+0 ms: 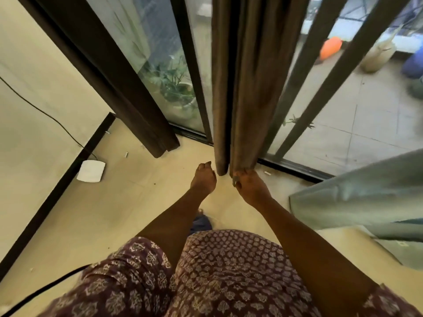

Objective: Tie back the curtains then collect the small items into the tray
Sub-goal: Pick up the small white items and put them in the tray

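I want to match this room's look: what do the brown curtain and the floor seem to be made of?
The curtain looks like heavy woven fabric, matte; it hangs in soft vertical folds. The floor looks like smooth cream tile or vinyl with a slight sheen; which one I cannot tell.

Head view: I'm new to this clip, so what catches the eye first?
The brown curtain hangs bunched at centre before the glass door, and the right hand grips its bottom hem. The left hand reaches beside it with relaxed fingers. A white box lies on the floor by the left wall.
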